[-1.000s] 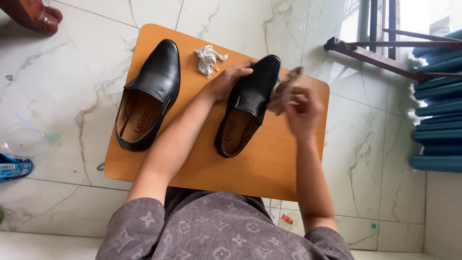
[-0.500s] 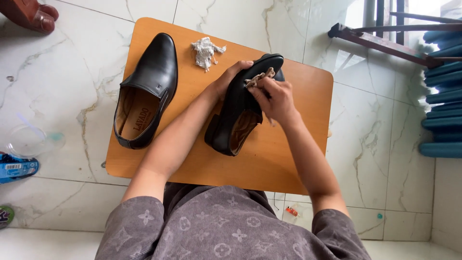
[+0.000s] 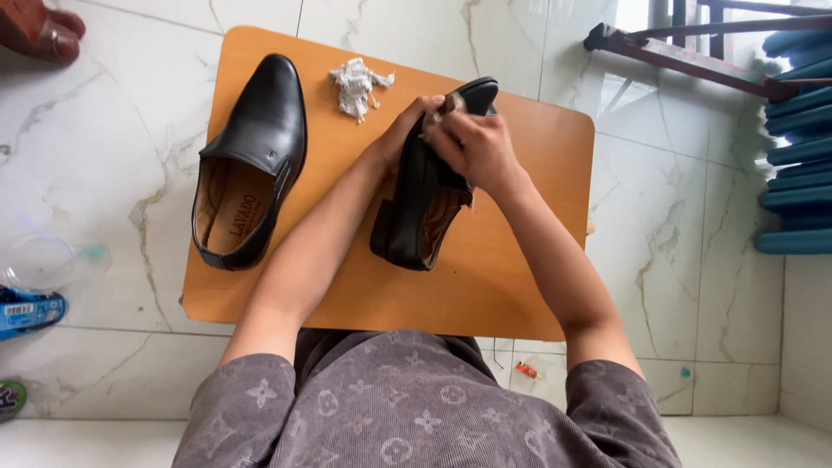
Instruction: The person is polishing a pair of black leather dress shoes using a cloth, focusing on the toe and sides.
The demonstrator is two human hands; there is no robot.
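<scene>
We see the left hand (image 3: 406, 130) closed around the toe part of a black leather shoe (image 3: 425, 195), which it holds tilted on its side, the heel end resting on the wooden board (image 3: 520, 286). The right hand (image 3: 472, 147) lies over the upper of the same shoe and pinches a small brownish cloth (image 3: 448, 106) against the leather, just beside the left fingers.

We judge that the step in hand is the rubbing of the upper with the cloth. A next stroke would need the left grip to stay firm, because the shoe stands only on its edge, and the cloth must keep flat contact with the curved surface.

The leather looks smooth and a little shiny, with a pointed toe and a low heel; the lining inside is tan. To the left of the grip, well apart, the second shoe (image 3: 251, 165) of the pair lies upright on its sole. Beyond the grip, near the far edge of the board, lies a crumpled white tissue (image 3: 357, 85), rough and torn in shape. The board is orange-brown with rounded corners and rests on a marble floor (image 3: 104, 173).
</scene>
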